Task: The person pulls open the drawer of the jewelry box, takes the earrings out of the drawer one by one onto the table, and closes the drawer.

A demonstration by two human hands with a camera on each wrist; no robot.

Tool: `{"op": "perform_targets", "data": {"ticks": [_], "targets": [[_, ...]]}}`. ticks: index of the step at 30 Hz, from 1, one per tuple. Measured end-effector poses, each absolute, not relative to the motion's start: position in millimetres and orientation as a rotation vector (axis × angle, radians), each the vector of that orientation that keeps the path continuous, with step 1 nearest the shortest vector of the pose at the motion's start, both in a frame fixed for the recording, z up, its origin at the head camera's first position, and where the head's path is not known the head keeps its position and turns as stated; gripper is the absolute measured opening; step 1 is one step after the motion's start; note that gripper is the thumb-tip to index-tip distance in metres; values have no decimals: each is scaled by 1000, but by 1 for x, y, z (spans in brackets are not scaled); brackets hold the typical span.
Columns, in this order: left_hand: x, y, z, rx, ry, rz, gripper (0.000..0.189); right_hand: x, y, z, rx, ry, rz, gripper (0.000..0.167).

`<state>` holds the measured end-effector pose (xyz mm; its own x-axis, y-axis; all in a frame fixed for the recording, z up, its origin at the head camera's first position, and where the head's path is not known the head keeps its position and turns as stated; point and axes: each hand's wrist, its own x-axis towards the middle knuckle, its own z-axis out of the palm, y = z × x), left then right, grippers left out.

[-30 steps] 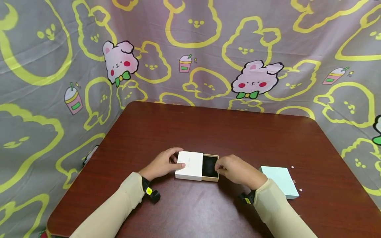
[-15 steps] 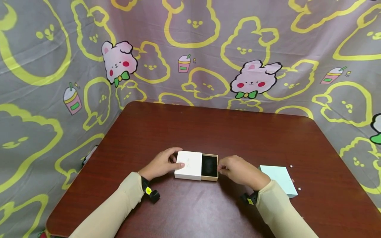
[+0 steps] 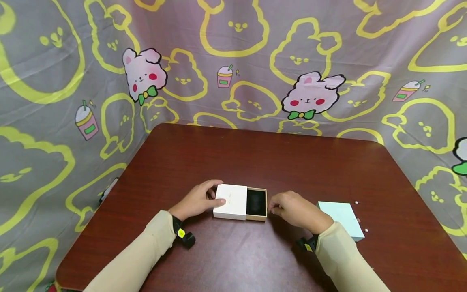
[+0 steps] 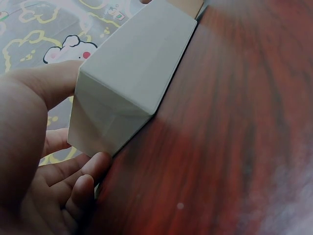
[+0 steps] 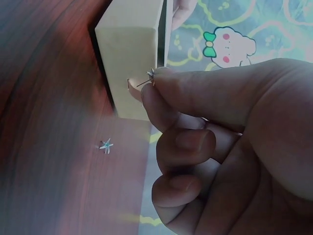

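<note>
A white drawer-style gift box sleeve (image 3: 235,200) lies mid-table, its kraft-brown drawer (image 3: 256,218) pulled partway out to the right, showing a black lining (image 3: 257,202). My left hand (image 3: 197,199) grips the sleeve's left end, thumb on top, other fingers at the far side and end. Just off the drawer's right end, my right hand (image 3: 293,207) pinches a small star-shaped stud earring (image 5: 150,77) by thumb and index finger, its thin pin showing. Behind it a ribbon pull tab (image 5: 134,91) sticks out of the drawer front. A second star earring (image 5: 106,146) lies on the tabletop.
To the right of my right hand sits a pale mint box (image 3: 341,217), partly behind the forearm. Beside it lie small pearl-like pieces, one farther back (image 3: 356,202) and one nearer (image 3: 366,230). A patterned curtain (image 3: 251,61) borders the brown table (image 3: 233,154).
My right hand has drawn back slightly to the right, from over the drawer's end to just beside it. The left hand and the box hold their place.
</note>
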<state>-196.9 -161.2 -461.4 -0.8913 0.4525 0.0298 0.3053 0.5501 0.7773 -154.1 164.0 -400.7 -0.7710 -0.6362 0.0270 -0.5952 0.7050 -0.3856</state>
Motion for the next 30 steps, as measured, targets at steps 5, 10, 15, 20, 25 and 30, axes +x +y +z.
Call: {"op": "perform_targets", "data": {"ticks": [5,10,15,20,25,30], "targets": [[-198,-162,-460,645,2613,1259,70,-154,166,-402,-967,2793,-601,12],[-198,-162,-462,652,2609,1265,70,-154,169,-405,-931,2798,-595,12],[-198,-162,-463,649,2598,1271,70,-154,171,-407,-943,2798,-582,14],[-198,-162,-463,647,2601,1270,70,-152,173,-409,-921,2797,-583,14],[-199,-162,-463,646,2603,1265,70,-151,174,-411,-921,2808,-577,14],[-199,-161,-464,651,2600,1268,69,-152,175,-413,-941,2808,-558,14]]}}
